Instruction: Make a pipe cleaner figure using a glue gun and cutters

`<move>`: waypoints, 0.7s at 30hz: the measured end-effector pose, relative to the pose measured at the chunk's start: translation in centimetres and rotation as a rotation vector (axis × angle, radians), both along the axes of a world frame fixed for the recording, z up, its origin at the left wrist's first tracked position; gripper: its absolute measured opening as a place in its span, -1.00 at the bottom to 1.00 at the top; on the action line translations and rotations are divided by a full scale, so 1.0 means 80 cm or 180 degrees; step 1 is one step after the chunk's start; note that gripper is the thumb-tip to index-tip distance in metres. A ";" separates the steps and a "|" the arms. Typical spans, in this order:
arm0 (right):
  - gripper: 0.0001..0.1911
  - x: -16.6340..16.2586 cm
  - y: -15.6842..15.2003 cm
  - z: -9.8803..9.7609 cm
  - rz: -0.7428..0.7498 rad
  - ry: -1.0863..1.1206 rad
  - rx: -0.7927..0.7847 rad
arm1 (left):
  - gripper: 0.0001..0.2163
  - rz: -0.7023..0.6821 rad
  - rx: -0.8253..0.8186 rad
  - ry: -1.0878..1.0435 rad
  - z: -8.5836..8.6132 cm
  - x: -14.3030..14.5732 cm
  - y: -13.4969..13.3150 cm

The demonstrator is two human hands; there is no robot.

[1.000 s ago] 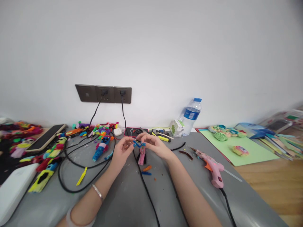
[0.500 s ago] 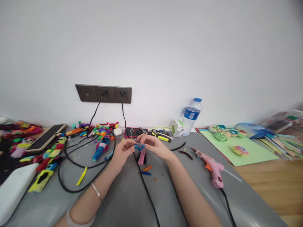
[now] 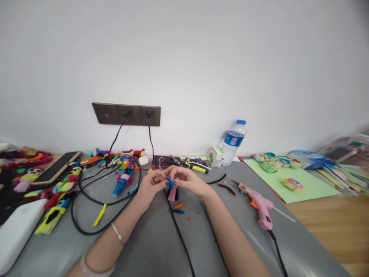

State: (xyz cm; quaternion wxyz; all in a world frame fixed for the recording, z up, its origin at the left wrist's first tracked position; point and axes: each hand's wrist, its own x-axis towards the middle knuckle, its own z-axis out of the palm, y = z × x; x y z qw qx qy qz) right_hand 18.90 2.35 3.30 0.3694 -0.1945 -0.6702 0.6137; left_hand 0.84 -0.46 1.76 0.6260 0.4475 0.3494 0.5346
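A small bent piece of blue pipe cleaner [image 3: 170, 183] sits between my two hands at the middle of the table. My left hand [image 3: 151, 186] pinches its left side with thumb and fingertips. From the right, my right hand [image 3: 188, 180] is closed on it too, finger and thumb together. Just below the fingers shows a pink fuzzy piece [image 3: 173, 194] with something dark beside it, partly hidden. On the table close under my hands lie an orange pipe cleaner piece [image 3: 179, 205] and a blue pipe cleaner piece [image 3: 178, 211].
A pink glue gun [image 3: 261, 207] lies on the right, its cord running to the front. Black cable [image 3: 178, 231] crosses the table under my hands. A water bottle [image 3: 233, 142] and small box [image 3: 216, 156] stand by the wall. Fuzzy dolls [image 3: 53, 217] and a phone [image 3: 56, 167] are left.
The blue pipe cleaner piece has turned slightly in my fingers, and my right hand has lowered a little. Everything else on the table lies as before.
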 end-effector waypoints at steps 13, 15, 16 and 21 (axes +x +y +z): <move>-0.75 0.001 0.003 -0.002 0.0139 -0.0187 0.0090 | -0.59 -0.0208 -0.0053 0.0025 -0.001 -0.001 -0.001; -0.77 0.001 0.004 -0.003 0.0044 -0.0169 0.0110 | -0.61 -0.0211 -0.0053 0.0045 -0.004 -0.002 -0.001; -0.77 0.001 0.004 -0.004 -0.0012 -0.0166 0.0119 | -0.62 -0.0199 -0.0047 0.0068 -0.005 -0.002 0.000; -0.77 -0.001 0.007 -0.006 -0.0249 -0.0165 -0.0060 | -0.70 -0.0054 0.0025 0.0247 -0.007 0.000 0.001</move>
